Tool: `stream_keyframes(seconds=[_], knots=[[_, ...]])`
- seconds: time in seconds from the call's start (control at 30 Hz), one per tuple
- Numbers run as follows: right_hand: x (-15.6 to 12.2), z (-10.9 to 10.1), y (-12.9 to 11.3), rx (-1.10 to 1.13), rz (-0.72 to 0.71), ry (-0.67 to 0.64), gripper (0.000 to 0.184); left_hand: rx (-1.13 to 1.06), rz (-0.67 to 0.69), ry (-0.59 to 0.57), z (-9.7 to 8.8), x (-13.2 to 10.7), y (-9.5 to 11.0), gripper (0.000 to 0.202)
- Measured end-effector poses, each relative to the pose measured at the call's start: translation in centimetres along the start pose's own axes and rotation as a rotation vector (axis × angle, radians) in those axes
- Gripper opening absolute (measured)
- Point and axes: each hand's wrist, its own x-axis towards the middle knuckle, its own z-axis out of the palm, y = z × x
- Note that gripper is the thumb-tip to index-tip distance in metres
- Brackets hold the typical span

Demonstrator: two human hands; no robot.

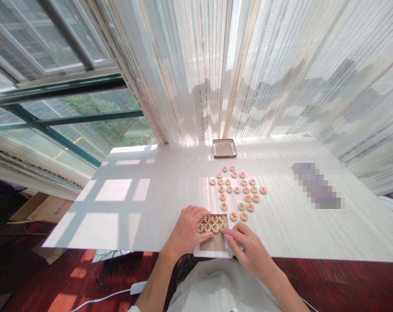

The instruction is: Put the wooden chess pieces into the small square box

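A small white box (214, 250) sits at the near edge of the white table (144, 203), with several round wooden chess pieces (211, 222) lined up in its far end. My left hand (185, 230) rests on the box's left side, fingers curled against the pieces. My right hand (246, 246) lies at the box's right side, its fingertips touching the rightmost piece in the box. Beyond the box, several loose chess pieces (238, 189) with red and black characters lie scattered on the table.
The box lid (224, 148) lies at the table's far edge by the sheer curtain (248, 69). A blurred-out flat object (316, 185) is on the right. A window (53, 86) is at left; cardboard (37, 208) and a white cable (99, 298) lie on the wooden floor.
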Motion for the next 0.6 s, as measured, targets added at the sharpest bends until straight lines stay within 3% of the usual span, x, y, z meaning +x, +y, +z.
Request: stream_keyframes(seconds=[0.33,0.6], knots=[[-0.1,0.1,0.4,-0.015,-0.036,0.009,0.029,-0.008,0.0,-0.009,0.5,0.2,0.1,0.047],[0.0,-0.2,0.1,-0.177,-0.131,-0.093,0.026,-0.019,-0.036,-0.023,-0.7,-0.5,-0.5,0.056]])
